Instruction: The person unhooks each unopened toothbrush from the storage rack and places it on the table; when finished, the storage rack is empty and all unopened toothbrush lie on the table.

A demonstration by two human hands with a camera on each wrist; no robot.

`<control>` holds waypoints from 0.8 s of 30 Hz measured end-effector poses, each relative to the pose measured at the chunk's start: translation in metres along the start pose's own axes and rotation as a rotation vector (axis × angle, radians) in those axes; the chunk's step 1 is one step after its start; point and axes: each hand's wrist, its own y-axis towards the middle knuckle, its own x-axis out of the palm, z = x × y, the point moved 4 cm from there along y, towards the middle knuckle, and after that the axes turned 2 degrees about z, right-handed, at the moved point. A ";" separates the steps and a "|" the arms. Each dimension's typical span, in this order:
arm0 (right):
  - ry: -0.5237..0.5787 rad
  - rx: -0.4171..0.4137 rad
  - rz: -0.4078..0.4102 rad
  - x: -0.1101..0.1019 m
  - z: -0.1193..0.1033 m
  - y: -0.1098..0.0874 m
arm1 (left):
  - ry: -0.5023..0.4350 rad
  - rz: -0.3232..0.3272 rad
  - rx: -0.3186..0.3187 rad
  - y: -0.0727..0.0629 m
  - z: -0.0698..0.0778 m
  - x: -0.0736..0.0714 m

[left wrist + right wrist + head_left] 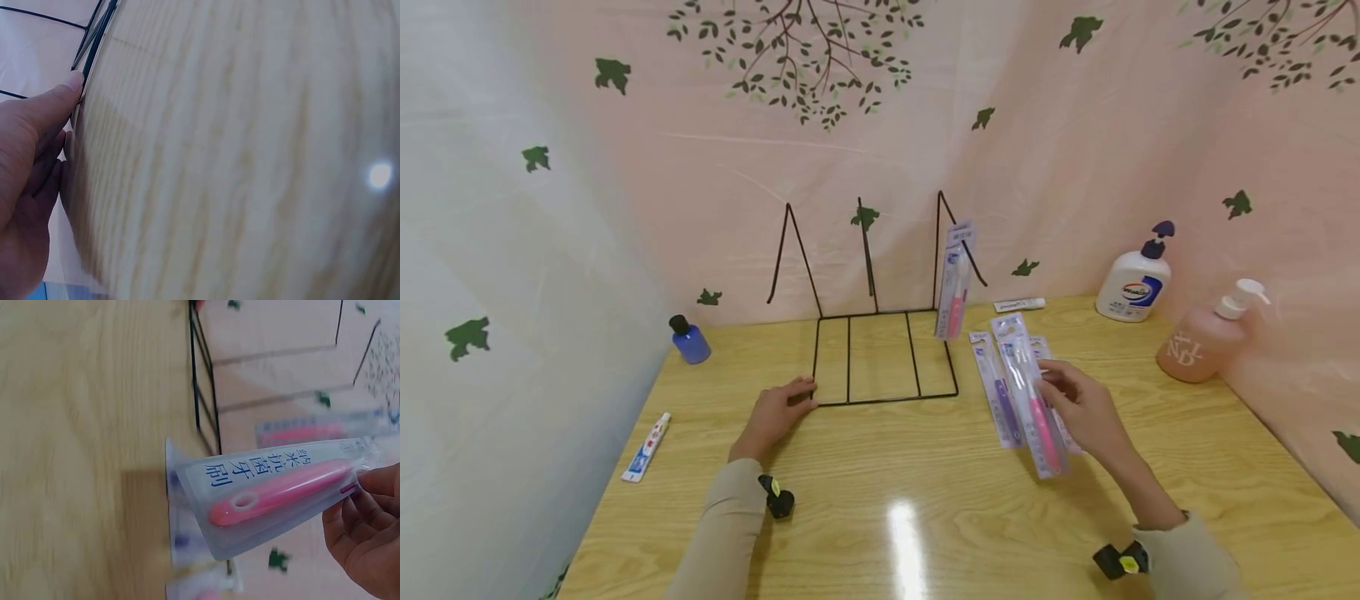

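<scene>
My right hand pinches the edge of a packaged pink toothbrush between thumb and fingers. The right wrist view shows its pink handle inside the clear pack, raised above the table. Beneath and beside it lie a packaged purple toothbrush and another pack, mostly covered. At the front left corner of the black wire rack, my left hand grips the frame, its thumb along the wire. Another packaged pink toothbrush hangs on the rack's right hook.
A blue bottle and a toothpaste tube are at the left. Behind the packs lies a small white tube. A white pump bottle and a pink pump bottle stand at the right, near the curtain.
</scene>
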 end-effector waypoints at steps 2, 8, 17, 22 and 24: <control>-0.046 0.036 0.027 -0.015 0.017 0.001 | 0.004 0.002 0.002 0.000 0.001 0.000; -0.099 0.183 0.025 -0.052 0.067 0.010 | 0.008 -0.004 0.002 -0.001 0.001 0.000; -0.114 0.340 -0.162 -0.059 0.119 0.029 | 0.007 -0.016 -0.017 -0.002 0.004 -0.004; -0.117 0.398 -0.227 -0.052 0.134 0.038 | 0.007 -0.015 -0.010 -0.002 0.004 -0.003; -0.110 0.415 -0.238 -0.050 0.137 0.041 | 0.011 -0.015 -0.009 -0.001 0.003 -0.003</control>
